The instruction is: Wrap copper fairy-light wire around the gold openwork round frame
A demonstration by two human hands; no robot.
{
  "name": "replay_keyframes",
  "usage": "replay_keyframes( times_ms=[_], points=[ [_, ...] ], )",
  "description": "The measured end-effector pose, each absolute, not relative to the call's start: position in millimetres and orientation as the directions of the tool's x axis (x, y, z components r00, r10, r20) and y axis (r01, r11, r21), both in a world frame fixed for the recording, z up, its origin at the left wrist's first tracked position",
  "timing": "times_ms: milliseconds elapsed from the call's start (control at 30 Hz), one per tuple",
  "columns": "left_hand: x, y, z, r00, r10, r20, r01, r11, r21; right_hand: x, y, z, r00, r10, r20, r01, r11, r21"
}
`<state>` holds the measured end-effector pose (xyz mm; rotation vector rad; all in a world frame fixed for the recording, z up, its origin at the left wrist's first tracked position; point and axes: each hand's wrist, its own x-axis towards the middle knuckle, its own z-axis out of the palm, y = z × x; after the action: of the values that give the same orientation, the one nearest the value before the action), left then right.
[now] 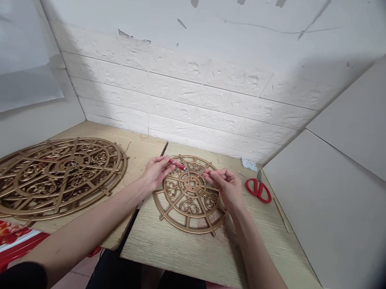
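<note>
My left hand [157, 172] is closed around a small red tube with silvery ends [178, 164], held slanted above the left part of a round gold openwork panel [188, 228]. Over the panel's right side, my right hand [225, 183] is pinched shut at thumb and forefinger. What sits in that pinch is too fine to make out. A thin yellowish thread [206, 190] crosses the panel below the right fingertips. The panel lies flat on the wooden table [179, 257], with scrollwork between its spokes and a ringed centre.
More round gold panels [56, 206] lie stacked at the left, with loose threads over them. Red-handled scissors [258, 190] rest at the right, near a thin stick [280, 214] and a bluish scrap [249, 164]. White walls [183, 96] enclose the back and sides. A gap [130, 228] splits the tabletop.
</note>
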<state>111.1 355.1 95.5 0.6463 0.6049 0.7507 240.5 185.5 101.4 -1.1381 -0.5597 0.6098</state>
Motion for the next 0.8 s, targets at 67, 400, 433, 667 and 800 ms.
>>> replay_keyframes(
  times_ms=[67, 400, 433, 667, 800],
  points=[
    [111.1, 353.7, 96.7, 0.58, 0.767, -0.274, -0.416, 0.568, 0.71, 241.1, 185.1, 101.2, 0.702, 0.704, 0.105, -0.153, 0.294, -0.944],
    [111.9, 352.9, 96.3, 0.568, 0.773, -0.281, -0.429, 0.57, 0.701, 240.1, 185.5, 101.6, 0.697, 0.71, 0.099, -0.174, 0.302, -0.937],
    [112.0, 353.1, 96.2, 0.573, 0.771, -0.276, -0.426, 0.569, 0.703, 239.7, 185.4, 101.9, 0.697, 0.71, 0.098, -0.178, 0.304, -0.936],
    [111.8, 352.1, 97.2, 0.586, 0.765, -0.266, -0.421, 0.569, 0.707, 237.7, 184.9, 103.1, 0.683, 0.726, 0.086, -0.188, 0.288, -0.939],
    [111.0, 352.4, 96.5, 0.59, 0.761, -0.269, -0.413, 0.571, 0.709, 239.3, 186.0, 100.2, 0.681, 0.725, 0.105, -0.145, 0.274, -0.951]
  ],
)
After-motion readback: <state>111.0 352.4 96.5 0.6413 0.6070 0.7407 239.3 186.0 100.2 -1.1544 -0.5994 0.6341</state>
